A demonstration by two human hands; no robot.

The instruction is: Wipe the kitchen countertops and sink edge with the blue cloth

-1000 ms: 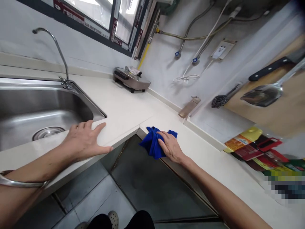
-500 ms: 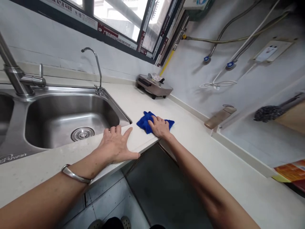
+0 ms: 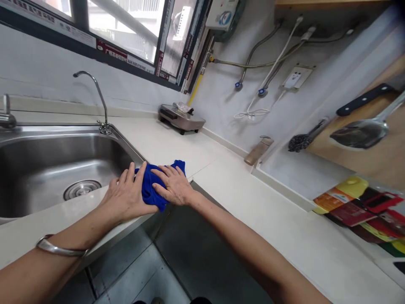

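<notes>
A bunched blue cloth (image 3: pixel 152 190) lies over the front edge of the white countertop (image 3: pixel 193 154), beside the sink's near right corner. My right hand (image 3: pixel 173 184) is pressed down on it, fingers bent over the fabric and keeping hold of it. My left hand (image 3: pixel 126 195) rests on the counter edge with its fingers apart, just left of the cloth; its thumb side meets the fabric. Left of that hand is the steel sink (image 3: pixel 53 156), with a round drain (image 3: pixel 81 188) in its basin.
A slim curved tap (image 3: pixel 96 90) stands behind the sink. Toward the back corner sits a portable stove (image 3: pixel 182 118). A tan bottle (image 3: pixel 258 150) leans near the right wall. Seasoning packets (image 3: pixel 351 198), a ladle (image 3: pixel 363 133) and a knife (image 3: pixel 363 99) are on the right.
My right hand has drawn the blue cloth left along the counter edge, up against my left hand. The camera has turned to the right, bringing the ladle and knife into view.
</notes>
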